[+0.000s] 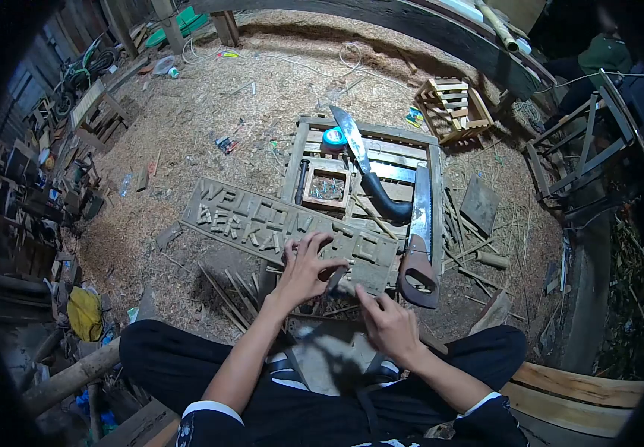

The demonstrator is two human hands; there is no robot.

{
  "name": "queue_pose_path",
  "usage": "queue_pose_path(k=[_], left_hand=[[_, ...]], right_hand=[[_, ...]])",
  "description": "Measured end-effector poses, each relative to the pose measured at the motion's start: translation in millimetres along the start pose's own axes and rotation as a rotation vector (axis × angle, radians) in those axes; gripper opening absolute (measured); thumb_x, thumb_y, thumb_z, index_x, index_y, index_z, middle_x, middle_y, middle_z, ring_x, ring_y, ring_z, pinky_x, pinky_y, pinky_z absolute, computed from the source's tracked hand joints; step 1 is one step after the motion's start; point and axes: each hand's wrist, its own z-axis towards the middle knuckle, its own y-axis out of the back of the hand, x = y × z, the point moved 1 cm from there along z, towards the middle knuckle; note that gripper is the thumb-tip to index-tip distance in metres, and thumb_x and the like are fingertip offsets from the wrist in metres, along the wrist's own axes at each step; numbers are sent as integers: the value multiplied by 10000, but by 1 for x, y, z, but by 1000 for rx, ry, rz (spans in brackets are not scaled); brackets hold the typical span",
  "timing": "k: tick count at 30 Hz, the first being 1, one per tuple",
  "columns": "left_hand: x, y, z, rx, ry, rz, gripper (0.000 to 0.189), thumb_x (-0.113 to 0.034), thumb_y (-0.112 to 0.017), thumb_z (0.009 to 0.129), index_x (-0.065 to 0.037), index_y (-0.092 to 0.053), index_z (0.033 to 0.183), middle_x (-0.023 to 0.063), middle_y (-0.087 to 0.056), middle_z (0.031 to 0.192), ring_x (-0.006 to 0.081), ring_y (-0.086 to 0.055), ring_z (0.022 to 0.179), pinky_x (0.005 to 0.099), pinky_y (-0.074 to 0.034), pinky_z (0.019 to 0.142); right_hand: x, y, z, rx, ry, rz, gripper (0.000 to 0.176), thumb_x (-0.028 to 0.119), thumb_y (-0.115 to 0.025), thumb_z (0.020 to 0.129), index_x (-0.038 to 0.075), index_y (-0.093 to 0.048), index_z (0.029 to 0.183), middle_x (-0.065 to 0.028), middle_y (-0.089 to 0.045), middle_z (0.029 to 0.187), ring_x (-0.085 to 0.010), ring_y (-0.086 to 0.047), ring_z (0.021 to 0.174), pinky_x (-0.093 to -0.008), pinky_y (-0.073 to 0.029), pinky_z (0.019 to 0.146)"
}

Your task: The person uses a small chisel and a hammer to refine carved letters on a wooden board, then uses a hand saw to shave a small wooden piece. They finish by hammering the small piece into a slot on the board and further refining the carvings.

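Note:
A long wooden board (pixel 374 279) lies slanted in front of me, with raised wooden letters (pixel 240 237) in two rows, the upper reading like WELCOME. My left hand (pixel 307 270) rests on its lower edge, fingers bent and apart, thumb stretched to the right. Close by, my right hand (pixel 391 328) has its index finger extended toward the board's near edge and the other fingers curled under. A small pale piece (pixel 347 287) shows between the two hands. Whether the right fingers grip anything I cannot tell.
Beyond the board, a slatted wooden stand (pixel 432 149) carries a machete (pixel 352 141), a blue tape measure (pixel 334 138) and a small box of nails (pixel 327 186). A handsaw (pixel 418 261) lies at its right. A wooden crate (pixel 452 108) sits farther back. Another person (pixel 607 56) is at upper right.

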Motion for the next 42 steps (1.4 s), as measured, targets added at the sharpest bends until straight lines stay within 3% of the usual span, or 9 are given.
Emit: queue_pose_path(k=[5,19,21,22,27,32,36,40,42], left_hand=[[-5,8,1,3,8,-9,338,-269,-865,792,-304,-807,1123,89,-503,1460,302,-385,1460,578,-236,1117],[-2,1,2,-5,32,8,379,-219,-886,762,-315,-810,1121,85,-499,1453,304,-393,1458,561,-220,1142],[1,-2,1,44,39,-25,521,-334,-943,667,-286,-793,1164,90,-451,1502,337,-301,1530,673,-213,1132],[0,-2,-1,49,38,-28,521,-334,-943,667,-286,-793,1164,90,-451,1502,337,-301,1530,673,-213,1132],[1,-2,-1,-2,42,-61,611,-418,-959,620,-221,-777,1170,93,-444,1515,343,-288,1538,691,-195,1140],[6,-9,-3,13,62,-55,779,-501,-951,618,-218,-673,1288,75,-458,1500,320,-301,1533,688,-199,1137],[0,-1,-1,12,89,-105,905,-517,-953,607,-218,-573,1371,60,-469,1490,297,-314,1527,668,-207,1138],[2,0,-1,-1,75,-88,804,-539,-944,621,-200,-610,1269,52,-488,1481,292,-350,1501,609,-214,1132],[4,0,-1,6,89,-77,800,-532,-943,622,-203,-605,1267,51,-492,1479,290,-357,1497,598,-221,1129]], right_hand=[[5,-4,-1,-29,-5,52,543,147,-724,949,212,-620,1478,-90,-628,869,-298,-680,650,-429,-530,524],[-1,9,3,64,-98,-4,562,200,-708,958,200,-587,1507,-92,-637,850,-278,-705,681,-439,-560,543],[-2,17,7,42,-93,79,539,190,-690,974,198,-586,1503,-110,-658,858,-308,-707,679,-447,-559,550],[-7,14,10,-2,-109,89,508,160,-682,983,183,-608,1485,-114,-608,774,-331,-644,613,-449,-520,553],[-25,31,29,82,-84,33,487,179,-665,997,174,-605,1480,-142,-668,810,-354,-673,665,-467,-539,593],[-35,27,34,97,-41,-19,474,252,-659,1003,203,-611,1472,-137,-691,822,-354,-690,628,-473,-551,550],[-24,46,44,107,-71,47,459,154,-674,988,183,-633,1444,-138,-692,865,-339,-695,708,-450,-547,604],[-26,37,46,24,-57,53,419,134,-674,978,168,-671,1395,-135,-696,815,-353,-682,653,-454,-549,593],[-32,36,46,176,-67,-92,431,151,-690,968,172,-669,1398,-125,-697,792,-348,-684,642,-456,-553,590]])
